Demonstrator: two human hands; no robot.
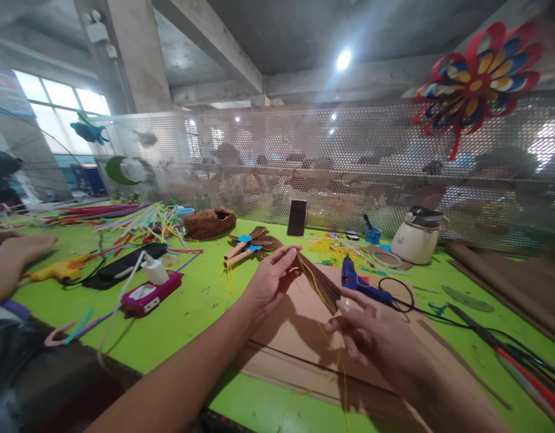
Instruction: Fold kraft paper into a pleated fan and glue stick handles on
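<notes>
Showing at the left edge, another person's hand (22, 255) is near a yellow glue gun (63, 269) on the green table (191, 325). Next come a black case (124, 267) and a purple power strip (153, 296) with a white plug (155, 272) standing in it, while a heap of colored strips (146, 218) lies behind. Farther right is a brown pouch (209, 224), then some brown pieces with blue tape (254, 245) on them. Near the middle, the left hand (273, 275) has its thumb and forefinger pinched together on the upper end of a pleated brown strip (320, 281), which slants down to the right above a sheet of cardboard (281, 337). A yellow thread (321, 287) runs along the strip and trails below it. A dark phone (297, 218) stands upright behind. At the strip's lower end is the right hand (371, 328), fingers bent and partly spread; whether they grip strip or thread, I cannot tell. Just beyond it lies a blue glue gun (365, 282), then a cream jug (417, 237) with a dark lid, and some long tools (521, 361) at the far right.
</notes>
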